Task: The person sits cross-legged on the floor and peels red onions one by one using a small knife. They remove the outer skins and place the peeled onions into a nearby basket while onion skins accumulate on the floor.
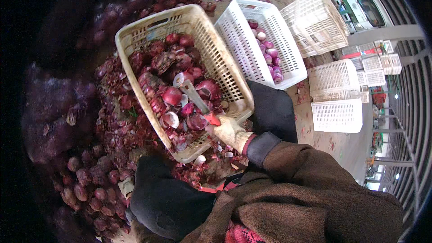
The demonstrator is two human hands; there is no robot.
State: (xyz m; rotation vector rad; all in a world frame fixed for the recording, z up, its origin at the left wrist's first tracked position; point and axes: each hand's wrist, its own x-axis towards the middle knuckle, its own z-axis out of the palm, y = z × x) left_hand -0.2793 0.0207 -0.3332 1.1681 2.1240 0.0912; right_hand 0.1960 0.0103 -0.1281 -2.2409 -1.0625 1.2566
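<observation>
A knife (195, 98) with a red handle is gripped in my gloved right hand (227, 130), above the near end of a stained cream plastic crate (222, 54). Its blade lies over the red onions (172, 96) and loose skins in that crate; the tip is beside an onion with a pale cut face. My left hand (126, 187) shows only in part, past my left knee, beside a heap of unpeeled red onions (81, 192); its fingers are hidden. Peeled purple onions (272, 53) lie along one side of a white plastic crate (293, 69) to the right of the cream one.
My dark-trousered knees (172, 195) flank the cream crate's near end. Dark, bulging mesh sacks (60, 108) stand at the left. Onion skins (114, 108) litter the floor. Stacked white crates (334, 81) stand at the right, with a white vehicle (364, 3) beyond.
</observation>
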